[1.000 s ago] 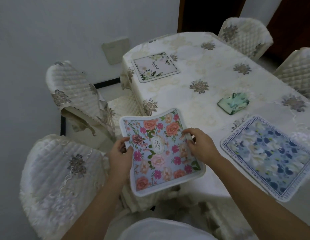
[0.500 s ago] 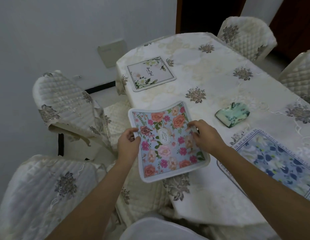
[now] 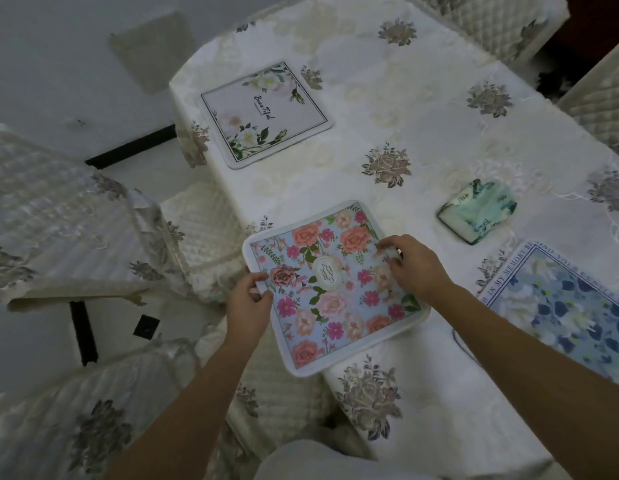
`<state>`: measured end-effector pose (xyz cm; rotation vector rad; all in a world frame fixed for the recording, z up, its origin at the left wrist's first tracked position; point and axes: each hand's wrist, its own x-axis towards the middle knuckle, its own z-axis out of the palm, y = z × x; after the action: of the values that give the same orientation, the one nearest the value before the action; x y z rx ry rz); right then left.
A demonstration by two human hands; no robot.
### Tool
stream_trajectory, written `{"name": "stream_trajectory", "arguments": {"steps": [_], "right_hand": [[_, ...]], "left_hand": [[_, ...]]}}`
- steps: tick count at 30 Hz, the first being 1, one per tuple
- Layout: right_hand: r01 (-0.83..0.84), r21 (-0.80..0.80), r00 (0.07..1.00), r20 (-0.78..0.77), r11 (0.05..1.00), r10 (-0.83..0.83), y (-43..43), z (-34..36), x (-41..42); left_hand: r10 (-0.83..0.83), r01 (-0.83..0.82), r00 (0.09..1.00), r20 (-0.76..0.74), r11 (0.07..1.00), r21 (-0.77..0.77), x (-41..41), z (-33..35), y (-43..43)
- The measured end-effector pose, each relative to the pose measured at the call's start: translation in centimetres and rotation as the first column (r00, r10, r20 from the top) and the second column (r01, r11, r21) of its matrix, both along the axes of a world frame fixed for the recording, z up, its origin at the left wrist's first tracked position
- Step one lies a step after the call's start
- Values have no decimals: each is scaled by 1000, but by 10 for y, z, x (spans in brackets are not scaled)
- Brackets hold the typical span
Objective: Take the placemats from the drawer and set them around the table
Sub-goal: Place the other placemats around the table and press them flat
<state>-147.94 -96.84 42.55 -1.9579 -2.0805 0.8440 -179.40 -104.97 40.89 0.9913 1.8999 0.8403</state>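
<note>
1. The table [image 3: 422,116], under a white flowered cloth, bears three placemats and a soft green packet [image 3: 477,211]; what the packet holds cannot be told.
2. The pink floral placemat [image 3: 335,289] is at the table's near-left edge, its near-left corner overhanging the edge.
3. It is close to square, so no long axis can be told. It sits skewed to the table edge, one corner pointing near.
4. The left hand [image 3: 249,303] grasps its left edge, thumb on top.
5. The right hand [image 3: 415,268] grasps its right edge with curled fingers.
6. The white placemat [image 3: 266,114] lies flat at the far left.
7. The blue placemat [image 3: 571,310] lies at the near right.
</note>
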Motion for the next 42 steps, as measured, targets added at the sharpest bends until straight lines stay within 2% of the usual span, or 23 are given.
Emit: {"name": "stream_trajectory", "arguments": {"steps": [4,7,10,12,15,18,21,24,28,31,33,35,42], "right_hand": [[40,-55,999,-21,998,-41,-2,-15,2],[117,-4,992,-42,993,-117,-7,-19,4],[197,7,980,-33,980,-196,-19,-20,8],[260,8,964,-55,966,-259,-33,-19,10],[392,36,915,-114,919,-386,-58,-14,8],[508,-13,847,-173,861,-502,-91,-11,-4],[584,-123,770,-228,802,-596,-127,-16,-22],[650,-145,714,-218,746,-665,-151,-21,-37],[725,-229,603,-243,649,-760,-162,-27,-52],[731,-282,545,-306,621,-780,-163,-30,-63],[734,-311,497,-361,604,-789,-160,-27,-67],[723,-326,476,-404,609,-782,-157,-24,-69],[654,-97,675,-373,750,-637,-126,-16,-58]], "left_hand": [[-121,121,987,-103,993,-12,-17,-17,7],[-216,226,945,-244,974,12,-28,-12,23],[-323,404,786,-528,914,42,-35,-3,48],[-380,502,686,-621,865,24,-39,-2,69],[-504,647,576,-643,763,-19,-34,-1,105],[-645,754,468,-604,648,-108,-17,-1,137],[-679,778,429,-596,613,-139,2,-4,155],[-694,798,410,-592,587,-136,10,-6,162],[-697,789,440,-567,601,-126,11,-5,164],[-712,780,472,-519,612,-130,8,-4,160],[-708,762,519,-479,637,-115,2,-2,157],[-679,716,603,-418,692,-90,-4,-1,152],[-439,448,882,-170,894,17,-24,5,109]]}}
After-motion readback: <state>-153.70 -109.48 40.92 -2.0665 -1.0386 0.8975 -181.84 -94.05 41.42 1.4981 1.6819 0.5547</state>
